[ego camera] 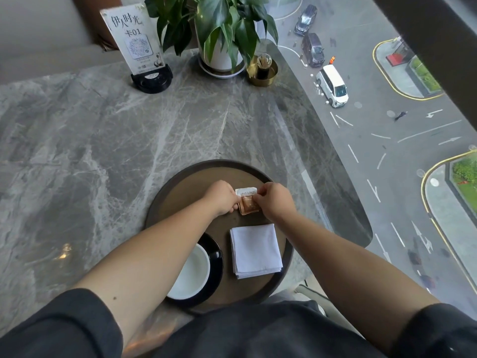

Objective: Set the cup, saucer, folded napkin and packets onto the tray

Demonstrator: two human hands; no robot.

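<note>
Both hands' grip, left hand and right hand, pinches packets over the tray holding cup, saucer, napkin; marble tabletop.

Left grip and right grip pinched, forearms extended.

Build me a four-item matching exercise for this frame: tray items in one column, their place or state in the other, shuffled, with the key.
Column 1
1. folded napkin
2. packets
3. cup
4. saucer

Column 2
A. black, under the cup, at the tray's near left
B. white inside, partly hidden by the left forearm
C. pinched between the left hand and right hand, above the middle of the tray
D. white square lying flat on the tray's near right

Pairs: 1-D, 2-C, 3-B, 4-A
</note>
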